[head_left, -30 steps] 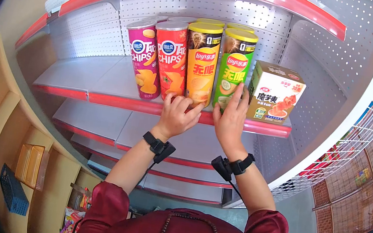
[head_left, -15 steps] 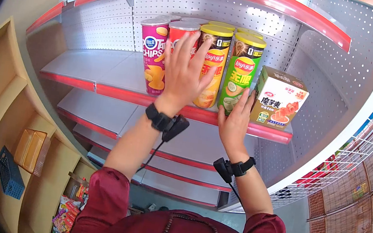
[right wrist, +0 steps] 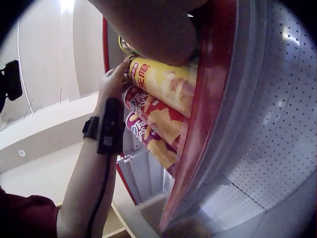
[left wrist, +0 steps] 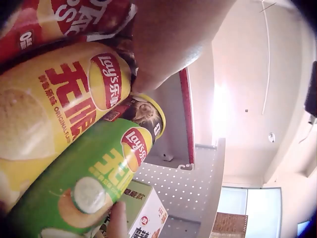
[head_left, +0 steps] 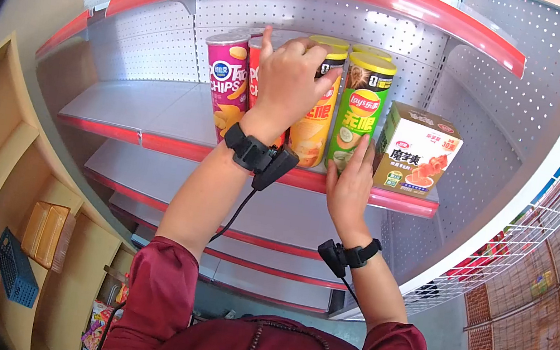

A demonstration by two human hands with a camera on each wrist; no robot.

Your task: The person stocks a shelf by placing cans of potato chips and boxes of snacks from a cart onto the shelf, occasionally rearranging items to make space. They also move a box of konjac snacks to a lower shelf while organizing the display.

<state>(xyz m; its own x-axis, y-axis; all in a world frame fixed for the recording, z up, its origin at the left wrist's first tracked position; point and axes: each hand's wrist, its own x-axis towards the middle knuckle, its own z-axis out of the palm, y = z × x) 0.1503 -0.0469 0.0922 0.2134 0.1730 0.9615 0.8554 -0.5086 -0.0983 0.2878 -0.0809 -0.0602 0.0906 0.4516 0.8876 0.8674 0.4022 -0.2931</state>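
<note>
Canister of potato chips [head_left: 224,81], purple: left of the fingers of the left hand [head_left: 285,82], which grasp yellow Lay's canister [head_left: 310,137] near its top. Right hand [head_left: 352,189]: fingers extended against green Lay's canister [head_left: 360,114]. Step: apparently row-straightening; next calls for keeping neighbours upright.

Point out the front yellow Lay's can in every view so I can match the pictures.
Head: yellow Lay's can at centre, its top partly behind the left hand.
Left wrist: yellow Lay's can at left, above the green can.
Right wrist: yellow Lay's can, upper middle.
Shared landmark: the red can beside it.
</note>
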